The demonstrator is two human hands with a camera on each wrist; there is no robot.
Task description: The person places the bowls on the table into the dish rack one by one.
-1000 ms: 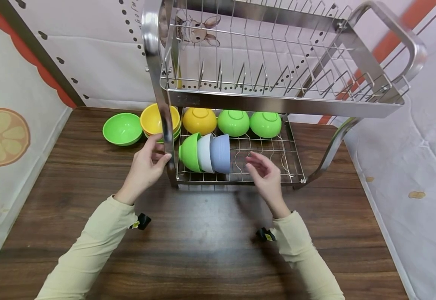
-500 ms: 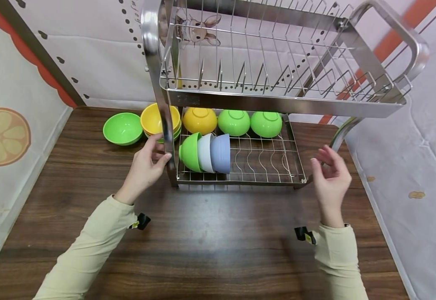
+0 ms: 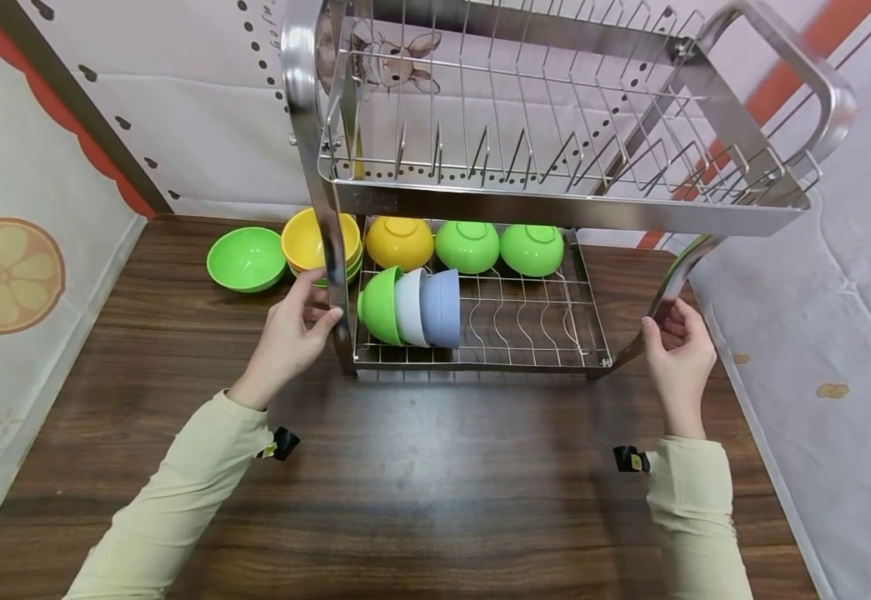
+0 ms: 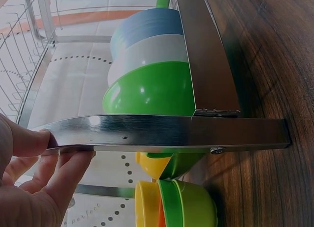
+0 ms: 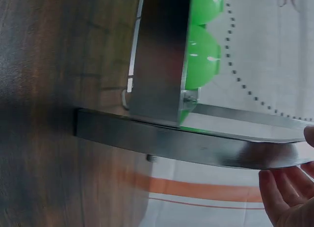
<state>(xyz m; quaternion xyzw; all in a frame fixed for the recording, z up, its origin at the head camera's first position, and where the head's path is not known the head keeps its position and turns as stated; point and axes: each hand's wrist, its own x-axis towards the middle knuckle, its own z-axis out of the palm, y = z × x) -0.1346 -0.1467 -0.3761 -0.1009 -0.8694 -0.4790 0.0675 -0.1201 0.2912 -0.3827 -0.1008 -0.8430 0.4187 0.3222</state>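
Note:
A two-tier metal dish rack (image 3: 570,208) stands on the wooden table. My left hand (image 3: 288,337) pinches its left front leg (image 4: 147,131), thumb on one side and fingers on the other. At the right front leg (image 5: 196,146), my right hand (image 3: 681,362) holds the metal between thumb and fingers. On the lower tier, a green bowl (image 3: 379,307), a white bowl (image 3: 409,307) and a blue bowl (image 3: 441,308) lie nested on their sides at the left. Behind them sit an upside-down yellow bowl (image 3: 399,243) and two upside-down green bowls (image 3: 468,247).
Left of the rack, a single green bowl (image 3: 246,260) and a stack of bowls with a yellow bowl (image 3: 303,237) on top stand on the table (image 3: 405,500). The rack's upper tier (image 3: 525,108) overhangs the lower one. Printed cloth (image 3: 803,333) closes in the sides and back.
My right hand has moved right from in front of the lower tier to the rack's right leg and taken hold of it. The left hand and bowls stay put.

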